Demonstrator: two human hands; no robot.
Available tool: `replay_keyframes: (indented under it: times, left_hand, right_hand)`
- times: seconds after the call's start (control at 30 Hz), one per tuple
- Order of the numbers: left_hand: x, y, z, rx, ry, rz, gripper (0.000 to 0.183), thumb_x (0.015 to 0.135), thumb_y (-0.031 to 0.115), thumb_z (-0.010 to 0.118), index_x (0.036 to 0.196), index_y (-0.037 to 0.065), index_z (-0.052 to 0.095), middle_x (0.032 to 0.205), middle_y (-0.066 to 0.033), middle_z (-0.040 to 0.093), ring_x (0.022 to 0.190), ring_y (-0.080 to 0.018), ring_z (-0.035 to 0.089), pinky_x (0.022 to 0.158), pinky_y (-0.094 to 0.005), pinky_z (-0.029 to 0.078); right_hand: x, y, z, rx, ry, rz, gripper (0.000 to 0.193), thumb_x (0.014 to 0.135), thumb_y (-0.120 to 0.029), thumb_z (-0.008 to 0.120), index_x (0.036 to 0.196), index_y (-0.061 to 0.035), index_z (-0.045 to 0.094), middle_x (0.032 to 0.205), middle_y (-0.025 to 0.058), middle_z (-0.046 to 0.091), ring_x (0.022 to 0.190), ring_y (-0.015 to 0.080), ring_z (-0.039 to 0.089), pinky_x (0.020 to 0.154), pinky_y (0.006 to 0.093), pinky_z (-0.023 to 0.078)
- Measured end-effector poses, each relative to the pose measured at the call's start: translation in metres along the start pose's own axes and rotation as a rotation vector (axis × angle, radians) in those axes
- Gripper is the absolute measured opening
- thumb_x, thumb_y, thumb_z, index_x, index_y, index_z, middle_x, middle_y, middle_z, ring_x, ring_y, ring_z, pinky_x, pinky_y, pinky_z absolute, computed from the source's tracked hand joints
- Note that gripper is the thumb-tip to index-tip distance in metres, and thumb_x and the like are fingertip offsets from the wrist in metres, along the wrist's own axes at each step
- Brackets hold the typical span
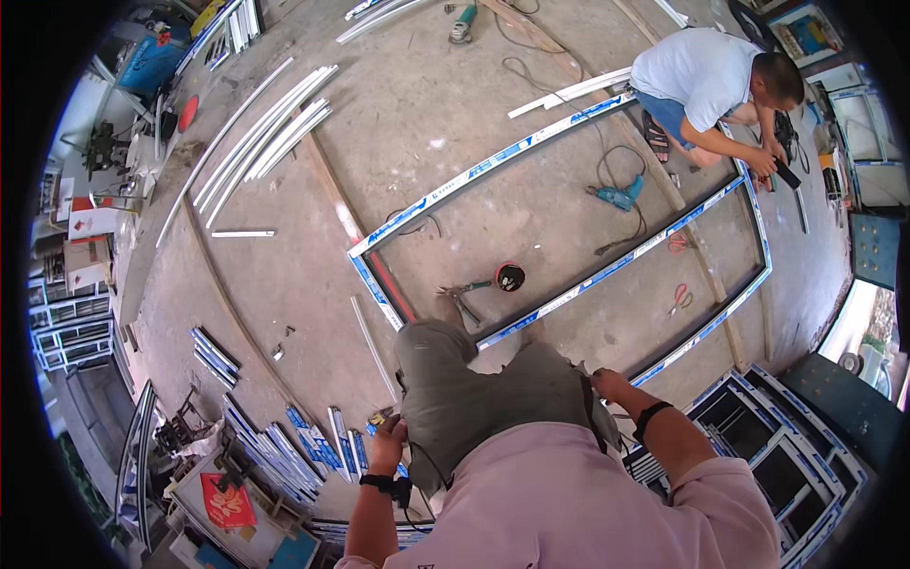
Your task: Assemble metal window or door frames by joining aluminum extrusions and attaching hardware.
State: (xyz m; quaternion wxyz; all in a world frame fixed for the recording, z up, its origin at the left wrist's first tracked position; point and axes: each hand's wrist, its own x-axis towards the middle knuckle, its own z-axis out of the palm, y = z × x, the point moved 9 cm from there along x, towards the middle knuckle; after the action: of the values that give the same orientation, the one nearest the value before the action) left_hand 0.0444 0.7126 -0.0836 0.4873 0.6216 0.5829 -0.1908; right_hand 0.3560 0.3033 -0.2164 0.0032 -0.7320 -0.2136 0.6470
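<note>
My left hand (387, 442) is closed beside the left leg of my grey-green trousers (512, 391). A small yellow and dark thing (380, 416) shows at its fingers; whether it is held is unclear. At the other side of the trousers, my right hand (612, 384) is closed with its fingertips at the cloth. In front of my knees lies a long metal frame (573, 287) with blue and white film, split by a lengthwise bar. Inside it are pliers (464, 290), a small round tub (510, 277) with dark contents, and a corded teal drill (621, 194).
A co-worker (706, 90) crouches at the frame's far right corner, holding a black thing (787, 174). Red-handled scissors (679, 299) lie within the frame. White strips (275, 133) and wooden battens (327, 185) cross the floor. An angle grinder (463, 26) lies far off; finished frames (787, 455) are stacked at right.
</note>
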Motion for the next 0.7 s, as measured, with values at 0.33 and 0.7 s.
replay_keyframes:
  times: [0.33,0.7]
  left_hand:
    - [0.185,0.047,-0.063,0.298,-0.176,0.118,0.042,0.090,0.034,0.061,0.114,-0.001,0.066,0.104,-0.0226,0.071,0.100,-0.0359,0.068,0.089,-0.0409,0.052]
    - [0.243,0.177,-0.102,0.627,-0.505,0.336,0.049,0.083,0.039,0.072,0.110,-0.001,0.063,0.101,-0.0238,0.069,0.099,-0.0413,0.065,0.085,-0.0462,0.052]
  right_hand:
    - [0.013,-0.105,-0.069,0.362,0.057,0.308,0.058,0.091,-0.048,0.052,0.129,-0.0043,0.060,0.120,0.0240,0.065,0.114,0.0368,0.062,0.098,0.0440,0.048]
    - [-0.008,-0.259,-0.183,0.165,0.283,0.338,0.043,0.092,-0.041,0.058,0.117,-0.0064,0.060,0.106,0.0196,0.069,0.103,0.0384,0.065,0.089,0.0500,0.050]
